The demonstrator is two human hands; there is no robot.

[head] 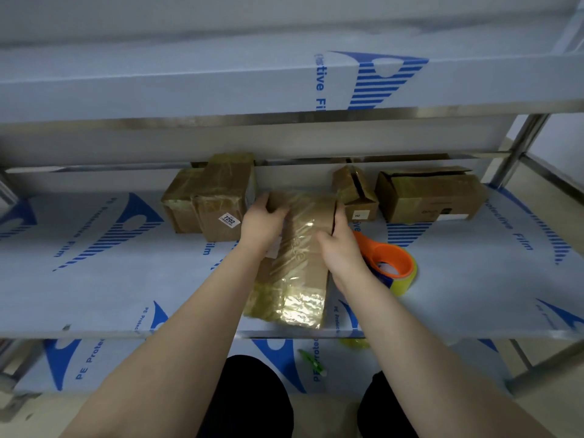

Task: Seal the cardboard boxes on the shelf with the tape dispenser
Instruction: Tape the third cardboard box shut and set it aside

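Observation:
A long cardboard box (300, 263), shiny with clear tape, lies on the middle shelf (126, 279) with its near end at the front edge. My left hand (262, 226) grips its far left corner. My right hand (339, 245) holds its right side, thumb on top and fingers curled over the edge. The orange tape dispenser (392, 263) with a yellowish roll lies on the shelf just right of my right wrist, held by neither hand.
Two taped boxes (218, 200) stand at the back left, one with a 7202 label. A small box (355, 192) and a wider box (429, 197) with raised flaps sit at the back right. An upper shelf (221, 86) overhangs. A green object (311, 363) lies on the lower shelf.

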